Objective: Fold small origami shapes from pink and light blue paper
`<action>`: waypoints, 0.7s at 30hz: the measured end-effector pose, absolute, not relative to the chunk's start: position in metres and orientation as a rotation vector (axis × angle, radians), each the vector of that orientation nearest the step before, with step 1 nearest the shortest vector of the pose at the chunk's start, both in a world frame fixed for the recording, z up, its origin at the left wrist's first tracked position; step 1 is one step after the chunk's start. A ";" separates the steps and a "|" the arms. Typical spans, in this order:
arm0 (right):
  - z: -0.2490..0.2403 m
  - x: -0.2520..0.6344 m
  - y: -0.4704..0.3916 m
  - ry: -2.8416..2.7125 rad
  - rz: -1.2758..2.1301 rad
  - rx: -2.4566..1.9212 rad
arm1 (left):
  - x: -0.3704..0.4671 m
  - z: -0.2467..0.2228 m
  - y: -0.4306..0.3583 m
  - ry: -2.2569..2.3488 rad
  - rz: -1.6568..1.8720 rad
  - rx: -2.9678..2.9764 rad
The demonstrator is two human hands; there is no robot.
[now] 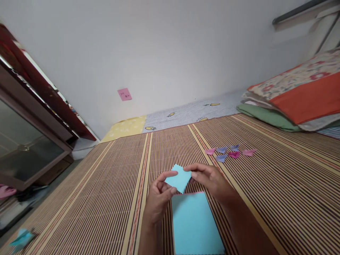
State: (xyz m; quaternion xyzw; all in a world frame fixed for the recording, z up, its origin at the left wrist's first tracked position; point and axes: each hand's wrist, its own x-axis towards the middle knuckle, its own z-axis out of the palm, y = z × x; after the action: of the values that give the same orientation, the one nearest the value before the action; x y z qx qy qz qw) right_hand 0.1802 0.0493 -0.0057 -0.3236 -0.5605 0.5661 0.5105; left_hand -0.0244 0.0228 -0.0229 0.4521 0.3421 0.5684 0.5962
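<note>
The left hand [159, 194] is holding a small light-blue paper [179, 180] by its left side in a narrow grip, while the right hand [211, 179] is pinching its right corner just as narrowly. The small paper is hovering just past the far edge of a larger light-blue paper [196, 225]. Small folded papers [221, 158] are lying beyond the right hand, folded bedding [305, 90] is resting farther right, and the striped mat [119, 184] is stretching widely leftward.
</note>
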 end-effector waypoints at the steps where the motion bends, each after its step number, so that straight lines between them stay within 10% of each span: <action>1: -0.005 0.181 0.048 -1.333 1.393 -0.754 | -0.024 -0.022 0.023 0.773 1.322 1.036; 21: -0.012 0.180 0.050 -1.343 1.433 -0.785 | -0.027 -0.026 0.023 0.778 1.296 1.061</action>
State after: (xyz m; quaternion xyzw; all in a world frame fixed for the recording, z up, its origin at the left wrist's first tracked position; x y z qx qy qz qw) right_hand 0.1799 0.0505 -0.0122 -0.3233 -0.5532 0.5903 0.4909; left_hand -0.0267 0.0231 -0.0259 0.4584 0.3359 0.5599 0.6029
